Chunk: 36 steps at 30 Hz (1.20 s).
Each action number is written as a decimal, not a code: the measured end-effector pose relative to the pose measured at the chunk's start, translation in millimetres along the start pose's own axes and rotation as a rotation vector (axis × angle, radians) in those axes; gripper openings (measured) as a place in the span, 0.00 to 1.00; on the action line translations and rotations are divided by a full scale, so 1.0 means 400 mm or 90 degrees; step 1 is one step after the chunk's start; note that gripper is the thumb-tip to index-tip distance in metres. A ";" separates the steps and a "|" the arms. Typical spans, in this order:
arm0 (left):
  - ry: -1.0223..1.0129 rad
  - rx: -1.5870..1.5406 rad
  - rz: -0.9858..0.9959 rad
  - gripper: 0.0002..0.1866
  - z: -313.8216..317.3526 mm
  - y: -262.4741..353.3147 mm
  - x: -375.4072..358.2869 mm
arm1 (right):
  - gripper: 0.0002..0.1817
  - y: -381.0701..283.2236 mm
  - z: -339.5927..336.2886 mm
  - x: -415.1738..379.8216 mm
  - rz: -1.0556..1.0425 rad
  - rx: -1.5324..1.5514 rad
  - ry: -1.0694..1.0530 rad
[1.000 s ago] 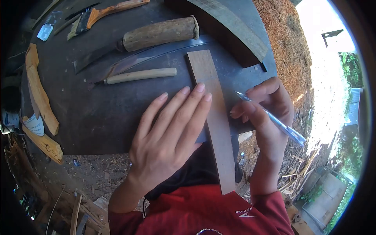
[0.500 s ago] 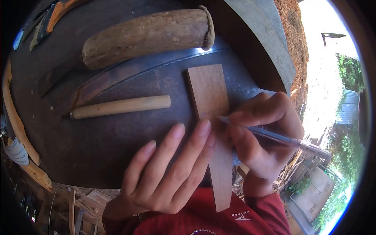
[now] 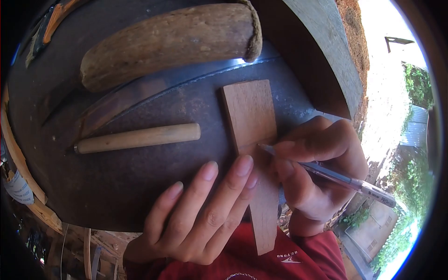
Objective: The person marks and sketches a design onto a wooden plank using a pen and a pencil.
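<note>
I see a faint line [image 3: 252, 143] (what's left is unclear) towards the wooden board's [image 3: 252, 109] 12 o'clock end, right hand [image 3: 329, 156] pinching a pen [image 3: 373, 192], left hand [image 3: 198, 221] unclenched.

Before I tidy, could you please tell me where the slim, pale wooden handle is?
In the head view, the handle lies on the dark tabletop, left of the board, between the curved blade and the left hand.
</note>
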<state>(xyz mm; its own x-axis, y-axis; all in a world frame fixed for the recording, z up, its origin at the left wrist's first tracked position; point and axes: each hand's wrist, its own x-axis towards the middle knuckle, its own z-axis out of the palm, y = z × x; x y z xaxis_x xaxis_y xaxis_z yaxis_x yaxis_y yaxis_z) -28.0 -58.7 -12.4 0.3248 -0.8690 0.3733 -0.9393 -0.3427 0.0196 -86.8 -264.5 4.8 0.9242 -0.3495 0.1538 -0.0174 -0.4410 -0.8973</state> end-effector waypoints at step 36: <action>-0.005 -0.017 -0.051 0.17 -0.001 0.020 -0.003 | 0.09 0.001 -0.003 -0.004 -0.017 0.016 -0.007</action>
<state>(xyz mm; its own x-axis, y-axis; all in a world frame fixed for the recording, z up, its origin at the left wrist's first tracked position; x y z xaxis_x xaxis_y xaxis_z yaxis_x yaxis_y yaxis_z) -36.1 -60.1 -12.3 0.4004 -0.8417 0.3622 -0.9125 -0.4024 0.0735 -88.6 -265.2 4.5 0.9283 -0.3285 0.1742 0.0176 -0.4292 -0.9030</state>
